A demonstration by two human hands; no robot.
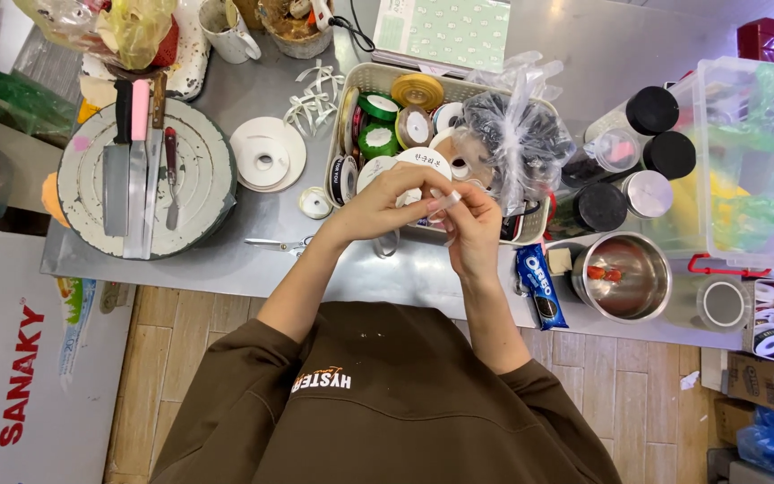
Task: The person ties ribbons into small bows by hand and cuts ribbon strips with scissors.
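- My left hand (378, 204) sits at centre frame, forearm angling up from lower left, fingers curled toward the right hand.
- My right hand (475, 229) rises from the lower middle, fingers bent, meeting the left.
- Both pinch a small white strip (445, 204) between fingertips, just in front of the spool basket (351, 94).
- Scissors (279, 243) lie left of my wrist; a turntable (192, 170) with knives sits at left.

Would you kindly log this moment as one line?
left hand: pinching small white strip | right hand: pinching same strip | below: cream plastic basket of ribbon spools
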